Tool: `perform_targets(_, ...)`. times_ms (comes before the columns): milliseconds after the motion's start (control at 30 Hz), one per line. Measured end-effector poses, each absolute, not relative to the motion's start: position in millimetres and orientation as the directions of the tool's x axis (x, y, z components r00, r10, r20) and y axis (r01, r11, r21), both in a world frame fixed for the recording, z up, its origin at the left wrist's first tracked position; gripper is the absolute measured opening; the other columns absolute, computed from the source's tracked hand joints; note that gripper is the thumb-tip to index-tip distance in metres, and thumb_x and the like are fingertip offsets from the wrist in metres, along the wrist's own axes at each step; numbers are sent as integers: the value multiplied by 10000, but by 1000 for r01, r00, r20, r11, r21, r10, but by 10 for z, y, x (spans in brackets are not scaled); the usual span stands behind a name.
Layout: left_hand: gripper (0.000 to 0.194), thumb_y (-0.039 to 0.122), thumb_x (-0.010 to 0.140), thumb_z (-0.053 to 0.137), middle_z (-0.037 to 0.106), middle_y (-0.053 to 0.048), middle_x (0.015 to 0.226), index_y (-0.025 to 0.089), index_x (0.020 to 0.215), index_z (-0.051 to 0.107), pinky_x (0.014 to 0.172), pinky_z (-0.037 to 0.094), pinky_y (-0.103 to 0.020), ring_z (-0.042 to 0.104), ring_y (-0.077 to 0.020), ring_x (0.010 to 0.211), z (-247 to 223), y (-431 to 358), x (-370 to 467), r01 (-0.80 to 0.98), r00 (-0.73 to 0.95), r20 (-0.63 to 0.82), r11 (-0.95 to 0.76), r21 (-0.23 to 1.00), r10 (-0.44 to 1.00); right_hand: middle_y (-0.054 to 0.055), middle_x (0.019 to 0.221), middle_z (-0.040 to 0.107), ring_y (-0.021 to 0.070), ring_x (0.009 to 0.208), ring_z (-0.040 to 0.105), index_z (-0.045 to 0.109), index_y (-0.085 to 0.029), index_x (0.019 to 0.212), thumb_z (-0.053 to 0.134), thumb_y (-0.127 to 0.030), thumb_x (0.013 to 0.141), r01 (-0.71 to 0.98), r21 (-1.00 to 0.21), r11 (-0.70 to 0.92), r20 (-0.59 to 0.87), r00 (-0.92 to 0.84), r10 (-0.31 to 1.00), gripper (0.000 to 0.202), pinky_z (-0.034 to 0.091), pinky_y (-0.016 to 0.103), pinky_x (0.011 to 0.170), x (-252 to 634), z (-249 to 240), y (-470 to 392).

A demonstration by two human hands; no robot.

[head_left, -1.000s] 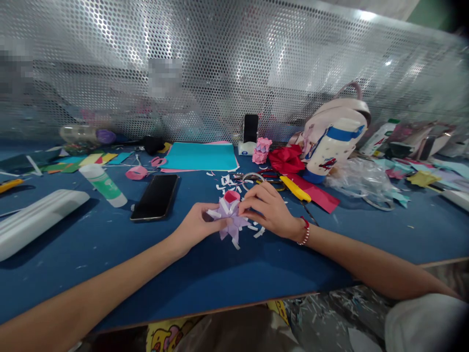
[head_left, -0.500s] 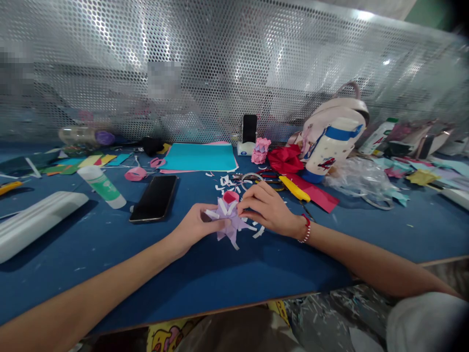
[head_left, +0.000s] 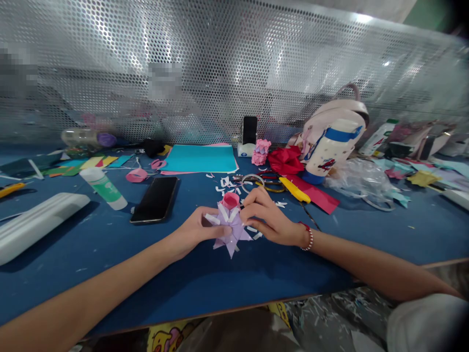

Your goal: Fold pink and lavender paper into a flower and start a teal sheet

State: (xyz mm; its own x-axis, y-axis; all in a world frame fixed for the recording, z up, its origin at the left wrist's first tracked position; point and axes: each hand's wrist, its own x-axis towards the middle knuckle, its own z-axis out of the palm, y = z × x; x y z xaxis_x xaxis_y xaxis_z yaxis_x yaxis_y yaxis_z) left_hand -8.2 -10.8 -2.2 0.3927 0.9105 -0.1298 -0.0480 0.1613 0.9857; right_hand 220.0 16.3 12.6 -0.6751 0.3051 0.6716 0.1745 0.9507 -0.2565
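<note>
Between my two hands is a purple folded-paper star (head_left: 234,235) with white strips on its points. My left hand (head_left: 196,227) pinches it from the left, thumb on its front. On its right upper side, my right hand (head_left: 269,217) has fingertips pressed together at a point of the star; what lies between them is too small to tell. A pink paper ring (head_left: 230,199) shows just behind the star's top. Small white paper scraps (head_left: 225,182) lie behind it.
A black phone (head_left: 156,199), a glue tube (head_left: 103,188) and a white case (head_left: 40,225) are on the left. Blue sheets (head_left: 201,158) lie at the back. Right of them are a yellow cutter (head_left: 294,189), red paper (head_left: 315,194) and a bottle (head_left: 330,151).
The purple star has turned and tilted slightly, and more of the pink ring shows behind it. My right hand has shifted slightly to the right and down.
</note>
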Motion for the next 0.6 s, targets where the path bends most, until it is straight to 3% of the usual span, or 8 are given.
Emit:
perform_targets(167, 474, 400, 500, 956, 762, -23, 779, 175, 858, 740, 657, 531, -276, 696, -191, 708, -50, -82, -85, -27, 191, -161, 169, 985, 968, 28, 921, 473, 187, 907, 467, 482, -237, 925, 435, -361, 1037, 43, -623, 781, 623, -577, 528, 173, 438, 352, 841, 2165, 86, 158)
perform_targets(267, 422, 417, 584, 918, 769, -53, 803, 150, 870, 758, 661, 511, -279, 685, -193, 705, -47, -51, -81, 37, 191, -132, 127, 991, 973, 21, 920, 441, 167, 844, 451, 473, -236, 928, 461, -373, 1022, -30, -752, 658, 581, -502, 641, 167, 438, 311, 762, 2152, 28, 232)
perform_targets(467, 330, 397, 692, 858, 774, -50, 817, 153, 898, 771, 689, 503, -279, 682, -190, 715, -20, -6, -94, 57, 160, -61, 52, 997, 985, 10, 904, 490, 134, 792, 468, 476, -225, 935, 504, -357, 1005, -87, -819, 567, 560, -336, 757, 152, 432, 277, 739, 2152, -87, 377)
perform_targets(600, 353, 413, 714, 844, 785, -64, 889, 161, 951, 772, 724, 511, -288, 701, -213, 788, -31, 4, -105, 59, 149, -42, 33, 998, 988, -16, 821, 479, 113, 706, 465, 512, -214, 936, 580, -368, 969, -32, -833, 553, 528, -347, 775, 172, 425, 252, 662, 2164, -117, 395)
